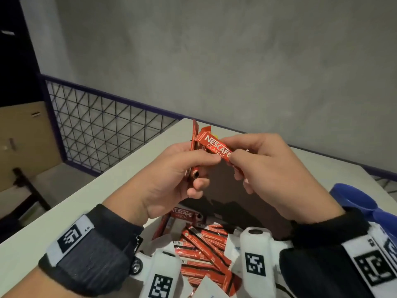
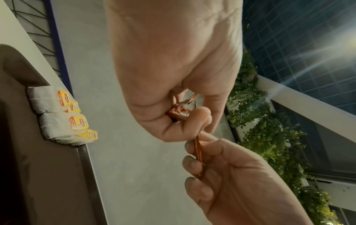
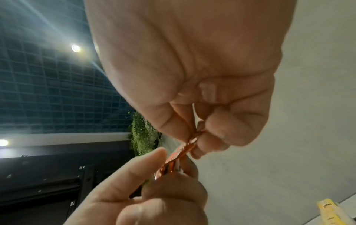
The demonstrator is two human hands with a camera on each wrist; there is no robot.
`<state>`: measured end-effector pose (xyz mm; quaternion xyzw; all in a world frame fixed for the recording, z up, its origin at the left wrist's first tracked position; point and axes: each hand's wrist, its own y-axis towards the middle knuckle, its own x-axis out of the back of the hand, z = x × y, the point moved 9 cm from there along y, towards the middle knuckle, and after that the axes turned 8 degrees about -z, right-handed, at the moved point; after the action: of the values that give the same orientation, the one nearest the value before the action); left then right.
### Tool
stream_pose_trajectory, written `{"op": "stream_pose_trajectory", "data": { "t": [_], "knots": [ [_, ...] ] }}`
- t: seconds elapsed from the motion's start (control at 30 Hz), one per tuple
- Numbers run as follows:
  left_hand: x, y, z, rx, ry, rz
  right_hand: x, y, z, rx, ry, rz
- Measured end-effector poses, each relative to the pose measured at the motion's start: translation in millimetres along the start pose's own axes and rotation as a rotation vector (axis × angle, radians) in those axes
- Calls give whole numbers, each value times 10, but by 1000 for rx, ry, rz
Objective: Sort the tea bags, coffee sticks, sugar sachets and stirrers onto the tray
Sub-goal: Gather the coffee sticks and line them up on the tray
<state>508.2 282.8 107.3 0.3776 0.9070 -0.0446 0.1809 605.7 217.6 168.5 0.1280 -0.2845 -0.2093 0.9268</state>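
Note:
Both hands are raised over the dark brown tray [image 1: 247, 196]. My left hand [image 1: 193, 166] grips a small bunch of red coffee sticks [image 1: 194, 134] held upright. One red Nescafe stick [image 1: 214, 145] is pinched at its lower end by my right hand [image 1: 238, 160], its other end against the left thumb. In the left wrist view, Lipton tea bags [image 2: 57, 115] lie stacked on the tray's edge. The pinched stick [image 3: 181, 150] runs between the right hand [image 3: 196, 137] and the left hand [image 3: 154, 190]. A pile of coffee sticks [image 1: 199, 250] lies below my wrists.
White sachets [image 1: 232, 246] mix with the pile on the white table [image 1: 86, 190]. A blue object [image 1: 354, 198] sits at the right. A wire mesh fence [image 1: 96, 125] and a cardboard box [image 1: 21, 136] stand beyond the table's left edge.

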Motion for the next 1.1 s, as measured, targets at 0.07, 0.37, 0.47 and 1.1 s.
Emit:
{"op": "stream_pose_trajectory", "data": {
  "t": [0.07, 0.37, 0.47, 1.1],
  "knots": [
    [2, -1, 1, -9, 15, -9, 58, 8, -22, -17, 39, -41],
    [43, 1, -52, -40, -41, -104, 249, 54, -131, -48, 47, -73],
    [66, 18, -34, -23, -85, -124, 262, 56, -143, -46, 58, -73],
    [487, 107, -45, 93, -283, -387, 585, 1641, -1380, -292, -637, 106]
  ]
}}
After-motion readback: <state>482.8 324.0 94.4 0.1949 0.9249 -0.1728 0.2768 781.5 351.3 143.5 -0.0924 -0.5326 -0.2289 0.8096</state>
